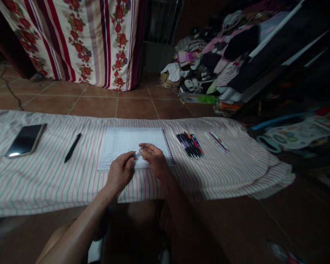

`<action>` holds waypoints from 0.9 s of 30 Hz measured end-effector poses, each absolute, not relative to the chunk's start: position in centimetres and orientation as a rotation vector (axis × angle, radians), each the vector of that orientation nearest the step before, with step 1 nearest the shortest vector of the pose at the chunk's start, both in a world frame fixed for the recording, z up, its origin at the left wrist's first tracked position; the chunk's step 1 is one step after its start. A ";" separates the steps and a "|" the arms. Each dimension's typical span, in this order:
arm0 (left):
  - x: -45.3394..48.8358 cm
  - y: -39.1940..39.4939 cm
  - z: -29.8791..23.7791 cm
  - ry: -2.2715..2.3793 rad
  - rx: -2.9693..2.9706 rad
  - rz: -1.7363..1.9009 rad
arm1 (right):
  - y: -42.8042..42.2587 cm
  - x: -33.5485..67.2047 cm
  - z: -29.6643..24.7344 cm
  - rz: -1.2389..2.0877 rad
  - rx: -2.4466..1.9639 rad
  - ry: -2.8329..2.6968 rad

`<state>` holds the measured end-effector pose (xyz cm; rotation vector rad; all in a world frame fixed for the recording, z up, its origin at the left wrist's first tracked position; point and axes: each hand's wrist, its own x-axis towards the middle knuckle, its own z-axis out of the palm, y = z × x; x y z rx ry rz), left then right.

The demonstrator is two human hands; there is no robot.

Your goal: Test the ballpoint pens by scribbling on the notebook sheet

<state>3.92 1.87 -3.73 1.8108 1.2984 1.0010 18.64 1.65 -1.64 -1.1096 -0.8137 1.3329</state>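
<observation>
My left hand (121, 173) and my right hand (154, 160) meet over the lower edge of a spiral notebook (132, 141) lying on a striped cloth (44, 176). Both pinch a small pen (136, 153) between their fingertips, one hand at each end. To the left of the notebook a single black pen (72, 147) lies on the cloth. A bunch of several pens (190, 145) rests just right of the notebook's spiral, with two more pens (216, 142) further right.
A smartphone (25, 140) lies face up at the cloth's left end. Beyond the cloth is a tiled floor (132, 106), a floral curtain (79, 40) at the back and a heap of clothes (209, 62) at the right. Toys and clutter (294, 134) lie at the far right.
</observation>
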 end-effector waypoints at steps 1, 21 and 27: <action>3.9 1.9 -3.7 1.298 1.802 0.999 | 1.7 18.7 -1.6 1.326 -1.112 -0.823; 3.4 1.7 -3.3 1.313 1.681 1.020 | 3.9 23.6 -6.0 0.081 -1.749 -1.508; 3.2 1.9 -3.2 1.321 1.682 1.038 | 3.8 23.1 -6.7 0.012 -1.796 -1.637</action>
